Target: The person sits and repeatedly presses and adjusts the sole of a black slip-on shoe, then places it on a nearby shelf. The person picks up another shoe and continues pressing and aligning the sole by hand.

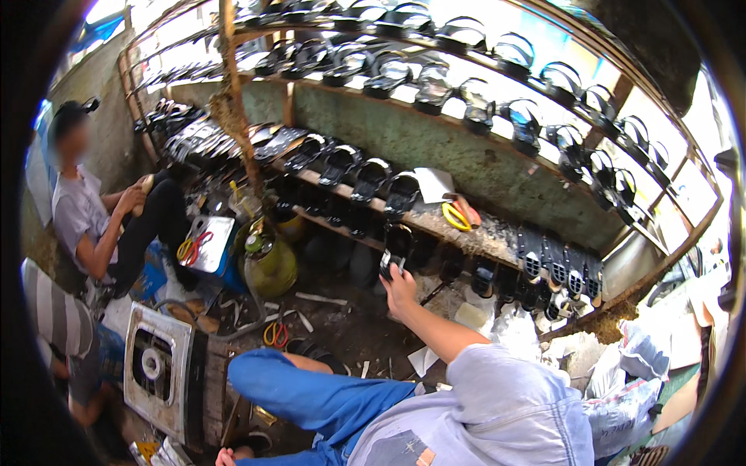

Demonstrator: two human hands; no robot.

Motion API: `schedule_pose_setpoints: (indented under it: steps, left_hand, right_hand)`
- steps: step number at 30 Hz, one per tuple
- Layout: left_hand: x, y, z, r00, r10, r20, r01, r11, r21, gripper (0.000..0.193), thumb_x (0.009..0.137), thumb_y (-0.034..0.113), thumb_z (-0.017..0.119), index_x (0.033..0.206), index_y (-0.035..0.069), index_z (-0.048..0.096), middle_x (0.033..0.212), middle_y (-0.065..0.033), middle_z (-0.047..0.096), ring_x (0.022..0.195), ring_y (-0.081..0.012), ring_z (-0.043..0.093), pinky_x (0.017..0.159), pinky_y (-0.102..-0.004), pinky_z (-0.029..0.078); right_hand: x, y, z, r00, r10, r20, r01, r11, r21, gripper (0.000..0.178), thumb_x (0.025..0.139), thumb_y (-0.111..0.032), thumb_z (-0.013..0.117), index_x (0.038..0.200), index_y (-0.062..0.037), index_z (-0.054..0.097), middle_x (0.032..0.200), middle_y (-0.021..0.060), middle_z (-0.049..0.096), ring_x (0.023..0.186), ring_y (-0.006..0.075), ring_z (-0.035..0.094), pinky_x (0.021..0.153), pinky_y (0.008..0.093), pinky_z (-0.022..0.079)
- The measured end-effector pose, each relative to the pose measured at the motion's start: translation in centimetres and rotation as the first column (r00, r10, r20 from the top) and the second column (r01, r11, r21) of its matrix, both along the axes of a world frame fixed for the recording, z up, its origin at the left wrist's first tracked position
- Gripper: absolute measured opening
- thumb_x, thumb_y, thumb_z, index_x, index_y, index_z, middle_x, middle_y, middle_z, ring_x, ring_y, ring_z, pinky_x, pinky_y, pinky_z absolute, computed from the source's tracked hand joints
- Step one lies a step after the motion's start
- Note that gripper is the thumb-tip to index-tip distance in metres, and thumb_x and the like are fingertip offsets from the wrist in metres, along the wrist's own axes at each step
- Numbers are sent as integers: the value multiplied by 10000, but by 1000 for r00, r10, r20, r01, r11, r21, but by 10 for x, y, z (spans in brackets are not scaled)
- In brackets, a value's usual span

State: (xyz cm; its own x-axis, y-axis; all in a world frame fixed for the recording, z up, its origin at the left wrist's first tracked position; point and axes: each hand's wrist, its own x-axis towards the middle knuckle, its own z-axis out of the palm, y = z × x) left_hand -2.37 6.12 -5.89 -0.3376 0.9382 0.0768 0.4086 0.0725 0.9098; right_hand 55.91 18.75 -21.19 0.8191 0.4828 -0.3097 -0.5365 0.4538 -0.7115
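Sandal [395,252], black and glossy, sits in the right hand [400,291], whose fingers are curled tight around its near end, just before the edge of the low wooden shelf [486,238]. The left hand [225,457] barely shows at the lower edge, so its opening and hold cannot be told. Many pieces look assembled: strapped sandals [371,177] line the shelf, and more fill the wooden rack [289,103] above. The held one is not set down among them; how many remain cannot be judged. Smooth, arched straps catch hard light against a mottled green wall [342,128], while the shelf's planks are rough and littered with pale crumbs beside a yellow-handled tool [457,217]. Below stand a rounded, scuffed green gas cylinder [270,268] and, farther left, a square metal stove [153,363] with a ring-shaped burner; curled strips lie over the dark floor.
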Motion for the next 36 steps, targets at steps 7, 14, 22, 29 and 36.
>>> schedule_pose_setpoints:
  steps: [7,14,22,29,36]
  left_hand:
    - [-2,-4,-3,993,3,-121,-3,1000,-7,339,1092,222,586,1152,-88,712,1045,-185,764,963,-256,720,908,-372,577]
    - [-5,10,-14,990,-16,-140,14,1000,-19,344,1072,242,628,1161,-77,722,1052,-169,774,957,-239,729,889,-355,583]
    - [13,-3,2,981,-7,-192,-2,999,-48,384,1078,279,614,1149,-83,723,1072,-177,775,965,-253,733,882,-362,578]
    - [19,-2,9,982,23,-185,-32,998,-48,340,1069,242,635,1134,-78,728,1031,-163,777,940,-243,740,860,-355,587]
    - [23,-8,11,957,78,-280,-97,994,-54,301,1065,230,633,1118,-47,740,1022,-141,777,929,-235,731,855,-356,575]
  right_hand:
    - [86,78,-35,977,168,-132,-213,832,-512,452,1008,-330,714,1154,81,598,1003,187,658,866,309,704,790,428,648]
    - [108,111,-71,973,61,-222,-171,837,-521,279,1041,-343,661,1045,-65,695,977,82,701,793,231,719,724,348,633]
    - [34,27,-87,918,261,-298,-362,861,-358,291,1045,-216,636,1086,71,610,1063,195,698,925,265,722,843,406,645]
    - [32,23,-76,930,221,-293,-328,858,-394,435,1024,-443,652,976,-16,585,924,142,724,800,250,727,710,372,616]
    - [110,105,-62,949,106,-297,-227,882,-412,559,1079,-525,498,1223,14,540,908,192,730,802,288,745,773,410,659]
